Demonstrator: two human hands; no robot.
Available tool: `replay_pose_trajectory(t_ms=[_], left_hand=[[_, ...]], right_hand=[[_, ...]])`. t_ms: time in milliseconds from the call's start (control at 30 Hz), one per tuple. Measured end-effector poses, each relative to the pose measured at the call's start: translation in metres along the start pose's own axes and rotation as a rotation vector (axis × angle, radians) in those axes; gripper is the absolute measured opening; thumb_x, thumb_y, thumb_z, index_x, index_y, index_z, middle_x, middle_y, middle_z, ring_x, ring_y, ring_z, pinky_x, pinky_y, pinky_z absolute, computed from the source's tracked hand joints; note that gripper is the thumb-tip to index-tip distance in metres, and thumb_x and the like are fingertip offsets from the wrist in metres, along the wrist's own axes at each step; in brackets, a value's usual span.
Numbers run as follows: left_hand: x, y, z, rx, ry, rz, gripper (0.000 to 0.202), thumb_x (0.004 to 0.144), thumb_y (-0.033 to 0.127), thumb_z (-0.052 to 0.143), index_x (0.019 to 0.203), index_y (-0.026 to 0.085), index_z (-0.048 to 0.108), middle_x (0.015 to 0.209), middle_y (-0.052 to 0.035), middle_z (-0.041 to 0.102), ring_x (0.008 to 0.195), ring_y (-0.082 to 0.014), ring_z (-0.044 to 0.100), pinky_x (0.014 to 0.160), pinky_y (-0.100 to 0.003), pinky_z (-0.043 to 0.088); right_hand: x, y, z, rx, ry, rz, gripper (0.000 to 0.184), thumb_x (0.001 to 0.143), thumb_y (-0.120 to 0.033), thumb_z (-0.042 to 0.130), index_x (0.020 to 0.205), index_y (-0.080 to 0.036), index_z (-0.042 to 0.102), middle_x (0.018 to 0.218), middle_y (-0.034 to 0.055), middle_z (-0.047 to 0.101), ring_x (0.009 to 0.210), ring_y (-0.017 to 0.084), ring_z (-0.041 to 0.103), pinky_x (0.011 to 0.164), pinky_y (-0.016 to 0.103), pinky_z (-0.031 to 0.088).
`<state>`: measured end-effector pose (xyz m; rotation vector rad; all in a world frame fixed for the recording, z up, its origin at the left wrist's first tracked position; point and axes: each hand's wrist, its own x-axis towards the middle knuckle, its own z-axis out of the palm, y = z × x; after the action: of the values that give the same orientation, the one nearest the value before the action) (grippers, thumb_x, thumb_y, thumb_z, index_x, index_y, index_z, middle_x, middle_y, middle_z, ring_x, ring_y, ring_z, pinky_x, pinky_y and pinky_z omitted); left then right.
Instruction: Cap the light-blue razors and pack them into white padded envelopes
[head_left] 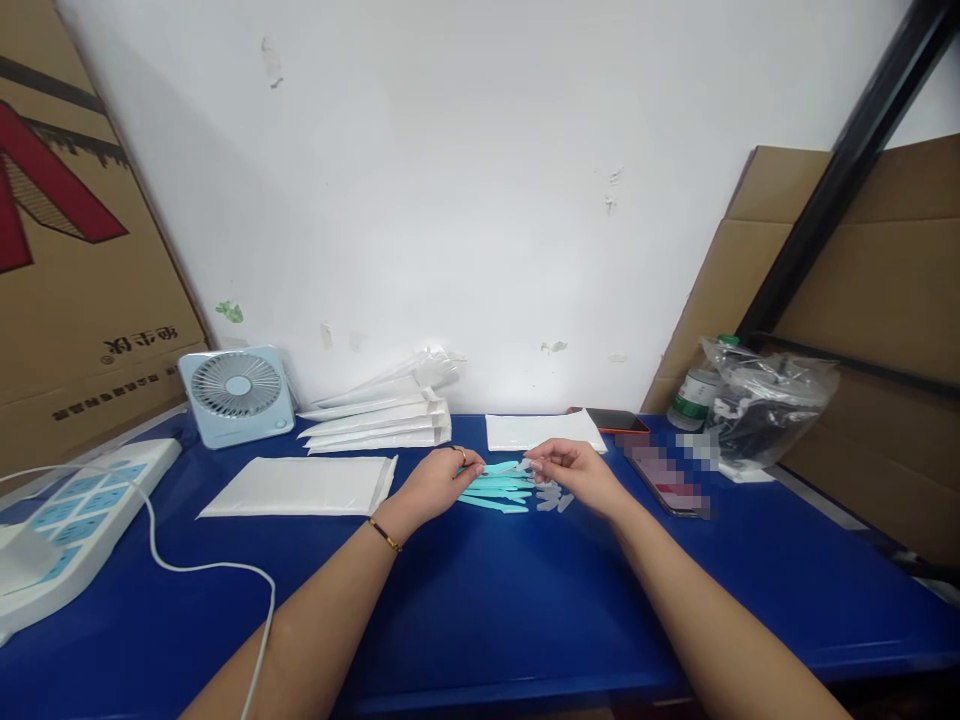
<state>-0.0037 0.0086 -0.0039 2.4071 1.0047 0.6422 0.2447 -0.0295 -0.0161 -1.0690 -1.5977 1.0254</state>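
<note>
My left hand [441, 480] is closed, pinching one end of a slim teal plastic piece [501, 467]. My right hand [571, 466] is closed too, its fingertips pinching a small clear cap [524, 465] at the other end of that piece. Both hands hover just above the blue table [480, 600]. Under them lies a small pile of several more teal pieces [496, 492]. A few clear caps [553, 497] lie to the right of that pile.
White pouches lie flat [300, 486], stacked [379, 420] and singly [541, 431]. A small fan [235, 394] stands at the wall, a power strip [75, 510] with white cable at left. Phones [666, 480], a bottle [696, 392] and a plastic bag [765, 405] sit right; cardboard flanks both sides.
</note>
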Motion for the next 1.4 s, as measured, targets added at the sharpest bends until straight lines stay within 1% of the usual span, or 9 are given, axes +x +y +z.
replay_pose_trajectory(t_ms=[300,500,700,800,900,1033,1167,1267,1400], left_hand=[[0.0,0.002,0.001,0.011,-0.012,0.007,0.033,0.09,0.039,0.039,0.092,0.019,0.066,0.092,-0.0034,0.066,0.084,-0.017,0.058,0.07,-0.024,0.041],[-0.002,0.007,0.001,0.0,-0.014,0.019,0.032,0.09,0.037,0.039,0.09,0.019,0.066,0.089,-0.0026,0.066,0.081,-0.016,0.058,0.069,-0.023,0.041],[-0.002,0.011,0.008,-0.037,-0.003,0.033,0.031,0.09,0.035,0.04,0.091,0.017,0.066,0.091,-0.0039,0.065,0.082,-0.0156,0.057,0.07,-0.023,0.041],[-0.004,0.014,0.009,-0.046,-0.06,0.013,0.033,0.09,0.036,0.039,0.089,0.017,0.066,0.084,-0.0027,0.065,0.074,-0.0142,0.056,0.064,-0.023,0.039],[-0.008,0.02,0.009,-0.02,-0.181,0.045,0.029,0.089,0.034,0.042,0.087,0.018,0.066,0.081,-0.0017,0.064,0.073,-0.0138,0.055,0.064,-0.023,0.039],[-0.014,0.029,0.013,0.076,-0.299,0.103,0.019,0.083,0.023,0.05,0.087,0.02,0.068,0.082,-0.0017,0.065,0.083,-0.0157,0.056,0.066,-0.022,0.039],[-0.012,0.023,0.017,0.226,-0.22,0.068,0.015,0.08,0.025,0.056,0.09,0.023,0.066,0.084,-0.0013,0.065,0.084,-0.0173,0.057,0.066,-0.024,0.04],[-0.008,0.012,0.018,0.372,-0.153,0.079,0.016,0.077,0.026,0.06,0.092,0.023,0.065,0.093,-0.0026,0.065,0.087,-0.0189,0.058,0.07,-0.026,0.041],[-0.004,0.004,0.02,0.467,-0.161,0.124,0.011,0.079,0.027,0.058,0.086,0.022,0.065,0.088,-0.0027,0.066,0.082,-0.0186,0.06,0.068,-0.027,0.04]], right_hand=[[0.002,0.002,0.003,-0.015,-0.008,0.02,0.035,0.071,-0.043,0.07,0.094,-0.016,0.068,0.066,0.002,0.066,0.062,0.014,0.062,0.059,0.028,0.051],[0.0,-0.005,0.011,-0.015,-0.028,0.011,0.036,0.068,-0.044,0.071,0.092,-0.018,0.069,0.066,0.001,0.066,0.065,0.015,0.064,0.063,0.029,0.053],[-0.001,-0.002,0.02,0.035,-0.042,0.067,0.039,0.066,-0.043,0.073,0.091,-0.015,0.069,0.064,0.0018,0.067,0.062,0.016,0.065,0.064,0.031,0.054],[-0.002,-0.004,0.015,0.013,-0.087,0.071,0.039,0.068,-0.042,0.072,0.095,-0.014,0.068,0.067,0.0023,0.067,0.064,0.015,0.064,0.063,0.029,0.052],[-0.004,-0.01,-0.003,-0.151,-0.112,0.026,0.039,0.072,-0.041,0.069,0.101,-0.016,0.067,0.07,0.0022,0.065,0.062,0.014,0.06,0.058,0.025,0.048],[-0.009,-0.01,-0.036,-0.519,-0.17,0.038,0.02,0.072,-0.032,0.065,0.083,-0.016,0.069,0.067,0.0019,0.063,0.059,0.012,0.054,0.054,0.023,0.041],[-0.01,0.0,-0.048,-0.769,-0.263,0.12,0.02,0.06,-0.026,0.071,0.078,-0.017,0.069,0.071,0.0003,0.063,0.061,0.012,0.054,0.054,0.021,0.039],[-0.009,0.002,-0.045,-0.856,-0.302,0.138,0.015,0.06,-0.025,0.068,0.073,-0.018,0.069,0.07,-0.0001,0.063,0.061,0.012,0.054,0.053,0.02,0.038],[-0.009,-0.001,-0.038,-0.918,-0.312,0.169,0.013,0.059,-0.018,0.062,0.071,-0.018,0.067,0.066,-0.0005,0.063,0.055,0.012,0.053,0.049,0.02,0.036]])
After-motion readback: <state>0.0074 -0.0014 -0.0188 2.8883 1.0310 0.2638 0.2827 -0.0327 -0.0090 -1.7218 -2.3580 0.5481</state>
